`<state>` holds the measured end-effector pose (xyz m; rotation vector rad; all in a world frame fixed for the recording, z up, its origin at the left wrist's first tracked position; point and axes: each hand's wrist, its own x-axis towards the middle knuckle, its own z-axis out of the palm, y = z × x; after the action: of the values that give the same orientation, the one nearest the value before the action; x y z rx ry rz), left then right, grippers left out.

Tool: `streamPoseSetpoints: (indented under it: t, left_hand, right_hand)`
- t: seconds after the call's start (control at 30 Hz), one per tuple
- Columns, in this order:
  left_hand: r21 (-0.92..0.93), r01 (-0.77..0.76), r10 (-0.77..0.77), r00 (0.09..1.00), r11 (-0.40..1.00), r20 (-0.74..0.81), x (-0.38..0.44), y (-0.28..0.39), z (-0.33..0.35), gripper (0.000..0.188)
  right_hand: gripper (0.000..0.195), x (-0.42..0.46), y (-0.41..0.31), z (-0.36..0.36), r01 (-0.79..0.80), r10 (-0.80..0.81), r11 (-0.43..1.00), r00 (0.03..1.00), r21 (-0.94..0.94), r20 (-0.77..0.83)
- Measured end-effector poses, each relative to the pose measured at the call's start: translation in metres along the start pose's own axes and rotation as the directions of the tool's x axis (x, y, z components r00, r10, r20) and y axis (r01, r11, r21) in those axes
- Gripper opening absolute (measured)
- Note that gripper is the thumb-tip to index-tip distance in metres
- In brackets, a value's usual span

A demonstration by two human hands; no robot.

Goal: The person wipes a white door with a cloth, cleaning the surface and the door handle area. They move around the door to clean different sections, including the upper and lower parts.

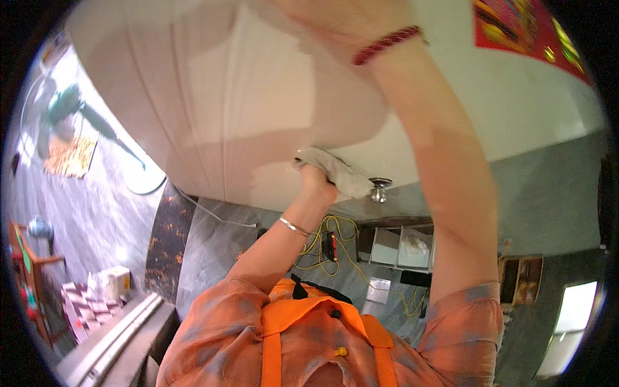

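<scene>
My left hand (pixel 316 186), with a silver bangle at its wrist, grips a pale cloth (pixel 338 171). The cloth lies against a white door panel (pixel 271 87), just beside a round metal knob (pixel 380 188). My right arm reaches up past the panel; a dark red braided bracelet circles its wrist. Blurred and cut off by the top edge, my right hand (pixel 348 19) is close to the upper panel, its fingers not clearly seen. Whether it touches the surface or holds anything, I cannot tell. Shadows of the arms fall across the panel.
A red poster (pixel 527 34) hangs at upper right. Yellow cord (pixel 338 220) and a power strip (pixel 330 246) lie on the grey floor, near a shelf unit (pixel 401 246). A green pedestal fan (pixel 67 106) stands at left. Long boards (pixel 116 343) are at lower left.
</scene>
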<state>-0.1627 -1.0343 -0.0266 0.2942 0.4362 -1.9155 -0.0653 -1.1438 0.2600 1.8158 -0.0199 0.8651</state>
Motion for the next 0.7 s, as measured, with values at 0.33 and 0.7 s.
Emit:
streamPoseSetpoints:
  t: [0.33,0.7]
  left_hand:
    - [0.247,-0.063,0.045,0.996,0.967,0.076,-0.003,0.036,0.006,0.042]
    - [0.692,0.026,-0.240,0.947,0.722,0.214,-0.028,-0.009,-0.006,0.050]
  right_hand:
    - [0.021,-0.172,-0.181,-0.198,-0.982,0.441,0.132,0.182,0.137,0.879]
    - [0.038,-0.262,-0.268,-0.246,-0.071,0.118,-0.993,-0.580,0.095,0.806]
